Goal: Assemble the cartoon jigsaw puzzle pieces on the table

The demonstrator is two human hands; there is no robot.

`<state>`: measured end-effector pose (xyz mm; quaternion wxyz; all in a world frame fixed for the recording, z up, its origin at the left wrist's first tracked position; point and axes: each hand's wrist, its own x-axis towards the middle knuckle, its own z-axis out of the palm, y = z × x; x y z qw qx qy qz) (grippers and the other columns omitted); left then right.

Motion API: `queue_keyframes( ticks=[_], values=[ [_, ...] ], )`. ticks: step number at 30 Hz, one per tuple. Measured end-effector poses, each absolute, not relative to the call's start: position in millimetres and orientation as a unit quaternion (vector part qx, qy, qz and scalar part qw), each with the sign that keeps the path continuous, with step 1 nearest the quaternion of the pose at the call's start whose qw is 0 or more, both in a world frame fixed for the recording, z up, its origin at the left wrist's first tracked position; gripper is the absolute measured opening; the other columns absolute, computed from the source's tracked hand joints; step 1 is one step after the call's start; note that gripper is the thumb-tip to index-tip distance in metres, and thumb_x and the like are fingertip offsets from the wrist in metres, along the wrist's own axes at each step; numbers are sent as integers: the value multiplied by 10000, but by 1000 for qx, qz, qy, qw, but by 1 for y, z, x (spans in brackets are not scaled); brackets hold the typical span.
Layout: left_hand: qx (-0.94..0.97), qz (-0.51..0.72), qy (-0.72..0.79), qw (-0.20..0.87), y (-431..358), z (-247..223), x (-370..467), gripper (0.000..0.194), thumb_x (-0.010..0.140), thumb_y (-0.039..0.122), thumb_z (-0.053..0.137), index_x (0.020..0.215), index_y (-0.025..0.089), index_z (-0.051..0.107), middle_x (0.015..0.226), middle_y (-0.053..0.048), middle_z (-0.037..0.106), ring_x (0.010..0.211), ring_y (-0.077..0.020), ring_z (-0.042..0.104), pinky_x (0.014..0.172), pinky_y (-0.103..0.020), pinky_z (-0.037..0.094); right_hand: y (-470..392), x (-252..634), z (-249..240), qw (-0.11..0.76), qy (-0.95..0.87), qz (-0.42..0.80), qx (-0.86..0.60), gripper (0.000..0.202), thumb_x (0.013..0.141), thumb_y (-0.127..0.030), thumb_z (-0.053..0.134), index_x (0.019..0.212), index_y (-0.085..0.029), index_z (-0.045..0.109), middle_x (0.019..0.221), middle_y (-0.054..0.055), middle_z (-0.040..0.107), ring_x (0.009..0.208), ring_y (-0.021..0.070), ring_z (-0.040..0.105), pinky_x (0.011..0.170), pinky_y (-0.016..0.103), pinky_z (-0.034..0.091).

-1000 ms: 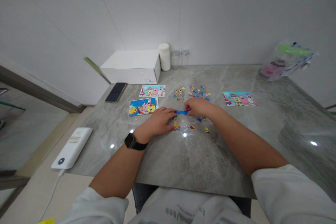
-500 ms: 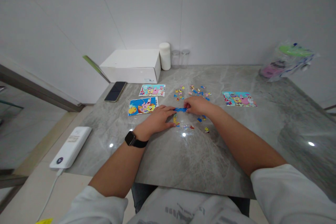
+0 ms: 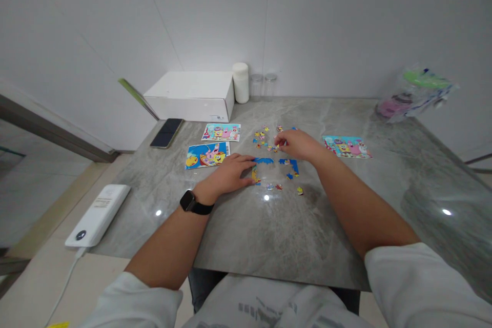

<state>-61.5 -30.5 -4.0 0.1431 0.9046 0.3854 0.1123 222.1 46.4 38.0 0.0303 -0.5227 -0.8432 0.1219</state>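
On the grey table, several joined blue pieces (image 3: 264,161) form part of a puzzle's upper edge. My left hand (image 3: 230,173) lies with its fingers spread, the fingertips touching the left side of these pieces. A blue corner section (image 3: 294,165) sits a little to the right, apart from them. My right hand (image 3: 294,143) is over the loose pieces (image 3: 261,136) behind, its fingers pinched together; whatever is between them is too small to make out. A yellow-green piece (image 3: 300,191) lies nearer the front, and a reddish piece (image 3: 279,187) is left of it.
Left of the pieces are a blue picture card (image 3: 205,156) and a pale one (image 3: 221,132); another card (image 3: 346,147) lies right. Behind stand a white box (image 3: 192,93), a white bottle (image 3: 241,83) and two glasses. A phone (image 3: 166,133) and white power bank (image 3: 98,215) are at left.
My right hand has moved back and slightly right, from the blue edge pieces to the loose pieces, uncovering the blue corner section. My left hand stays by the assembled edge.
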Motion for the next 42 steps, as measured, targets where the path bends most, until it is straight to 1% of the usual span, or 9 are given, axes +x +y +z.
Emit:
queue_keyframes(
  ticks=[10, 16, 23, 26, 28, 31, 35, 39, 42],
  values=[
    [896, 139, 398, 138, -32, -7, -58, 565, 949, 393, 724, 1487, 246, 632, 1538, -103, 625, 1379, -316, 582, 1188, -484, 423, 43, 226, 43, 38, -838, 102, -534, 240, 937, -172, 649, 1123, -222, 791, 1148, 60, 812, 1050, 228, 734, 894, 311, 506],
    [895, 142, 400, 134, -33, -8, -50, 593, 963, 477, 704, 1502, 246, 621, 1549, -109, 617, 1359, -319, 587, 1180, -500, 421, 40, 224, 48, 30, -841, 101, -530, 249, 945, -186, 638, 1139, -218, 789, 1151, 69, 811, 1070, 233, 731, 926, 317, 508],
    [900, 140, 395, 122, -33, -10, -50, 510, 978, 502, 682, 1427, 260, 688, 1513, -103, 644, 1329, -316, 600, 1154, -508, 450, 39, 224, 47, 32, -839, 104, -534, 255, 947, -166, 628, 1131, -222, 795, 1154, 67, 812, 1063, 233, 734, 925, 319, 507],
    [900, 149, 391, 124, -33, -11, -50, 511, 970, 477, 699, 1433, 261, 679, 1507, -106, 646, 1339, -320, 598, 1159, -520, 460, 38, 225, 50, 43, -841, 101, -530, 250, 954, -162, 628, 1133, -212, 795, 1160, 72, 808, 1069, 235, 729, 915, 319, 507],
    [897, 165, 391, 127, -34, -10, -51, 510, 973, 425, 701, 1450, 252, 657, 1531, -113, 621, 1360, -318, 588, 1172, -520, 462, 36, 227, 56, 56, -841, 96, -529, 236, 962, -177, 634, 1130, -208, 796, 1159, 77, 806, 1062, 236, 725, 901, 318, 507],
    [879, 218, 404, 126, -33, -9, -52, 461, 1005, 327, 644, 1454, 226, 630, 1542, -130, 591, 1377, -300, 577, 1186, -505, 468, 31, 232, 68, 70, -837, 84, -536, 231, 962, -187, 637, 1124, -212, 801, 1151, 82, 802, 1041, 235, 715, 884, 316, 503],
    [846, 301, 420, 129, -30, -7, -52, 345, 1044, 271, 549, 1371, 226, 651, 1391, -116, 649, 1315, -267, 604, 1162, -479, 491, 23, 243, 89, 86, -820, 69, -561, 230, 959, -204, 635, 1110, -208, 808, 1110, 89, 802, 971, 229, 706, 850, 313, 498],
    [807, 344, 458, 143, -26, -10, -51, 285, 1054, 239, 487, 1262, 205, 679, 1212, -101, 692, 1118, -239, 650, 1040, -440, 542, 18, 259, 104, 125, -806, 67, -574, 223, 955, -233, 636, 1093, -211, 810, 1038, 72, 807, 895, 210, 697, 809, 299, 496],
    [786, 357, 481, 154, -22, -14, -51, 248, 1036, 224, 498, 1186, 202, 695, 1113, -83, 705, 987, -219, 650, 954, -412, 551, 17, 271, 110, 153, -792, 61, -588, 233, 950, -241, 629, 1093, -214, 810, 987, 70, 804, 861, 210, 694, 789, 303, 506]
  ],
)
